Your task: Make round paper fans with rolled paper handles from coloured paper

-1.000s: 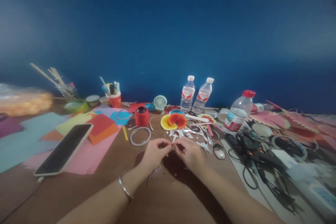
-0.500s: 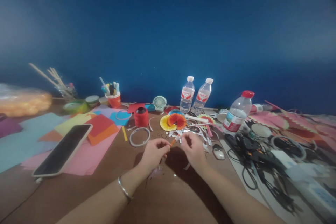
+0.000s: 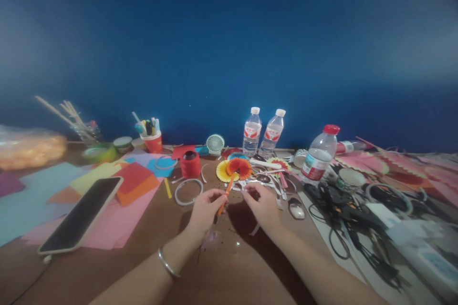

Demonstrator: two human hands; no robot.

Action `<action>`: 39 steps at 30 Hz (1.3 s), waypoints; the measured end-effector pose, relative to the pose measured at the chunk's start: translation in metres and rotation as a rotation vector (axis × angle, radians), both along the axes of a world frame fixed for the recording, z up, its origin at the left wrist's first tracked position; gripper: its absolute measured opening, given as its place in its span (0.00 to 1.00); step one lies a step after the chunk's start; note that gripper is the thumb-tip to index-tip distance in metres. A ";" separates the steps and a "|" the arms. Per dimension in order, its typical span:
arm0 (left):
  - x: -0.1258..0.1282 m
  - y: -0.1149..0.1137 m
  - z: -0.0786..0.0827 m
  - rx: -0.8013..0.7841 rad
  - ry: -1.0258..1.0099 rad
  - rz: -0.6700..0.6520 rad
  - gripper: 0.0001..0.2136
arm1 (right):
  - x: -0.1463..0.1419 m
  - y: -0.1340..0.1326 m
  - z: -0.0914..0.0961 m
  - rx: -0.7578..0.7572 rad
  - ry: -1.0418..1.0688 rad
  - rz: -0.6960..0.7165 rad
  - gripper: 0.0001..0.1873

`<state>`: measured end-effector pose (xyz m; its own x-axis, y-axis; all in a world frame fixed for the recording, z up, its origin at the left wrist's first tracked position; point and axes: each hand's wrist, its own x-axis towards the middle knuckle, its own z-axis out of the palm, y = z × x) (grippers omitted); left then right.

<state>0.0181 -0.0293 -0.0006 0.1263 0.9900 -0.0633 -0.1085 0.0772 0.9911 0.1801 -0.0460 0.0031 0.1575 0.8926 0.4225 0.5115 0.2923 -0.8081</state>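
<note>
Between the thumb and fingers of my left hand (image 3: 210, 204) is a narrow orange paper strip (image 3: 230, 186), tilted with its upper end leaning away from me. My right hand (image 3: 262, 201) is closed in a pinch just to the right of the strip. Whatever its fingertips hold is too small to make out. Just beyond the strip's upper end lie a red-orange pleated paper rosette (image 3: 243, 167) and a yellow pleated rosette (image 3: 222, 171). White paper scraps (image 3: 274, 180) are scattered behind my right hand.
On the left are a phone (image 3: 81, 214) and coloured paper sheets (image 3: 136, 183). A red thread spool (image 3: 191, 165) and a tape ring (image 3: 188, 192) stand nearer the middle. Water bottles (image 3: 252, 131), a larger bottle (image 3: 319, 156), a mouse (image 3: 296, 208) and tangled cables (image 3: 352, 219) lie rightward.
The orange strip has swung more upright in my left hand, and more of it shows. My right hand has come away from it slightly. The view has tilted and shifted a little.
</note>
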 end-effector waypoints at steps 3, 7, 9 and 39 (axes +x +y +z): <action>0.001 -0.001 0.002 0.031 0.035 -0.016 0.08 | -0.008 -0.003 0.000 -0.078 0.086 0.084 0.05; 0.002 -0.006 0.008 0.112 0.136 -0.069 0.06 | -0.019 -0.006 0.001 -0.149 0.191 0.153 0.05; 0.002 -0.008 0.010 0.192 0.193 -0.085 0.05 | -0.021 -0.008 0.002 -0.138 0.134 0.141 0.05; -0.004 0.008 0.012 0.047 0.126 -0.142 0.11 | -0.015 0.002 -0.004 -0.162 1.155 0.459 0.04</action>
<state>0.0145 -0.0216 0.0110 0.2590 0.9650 -0.0417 0.0250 0.0365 0.9990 0.1649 -0.0440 -0.0007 0.0234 0.9919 0.1252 -0.6411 0.1109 -0.7594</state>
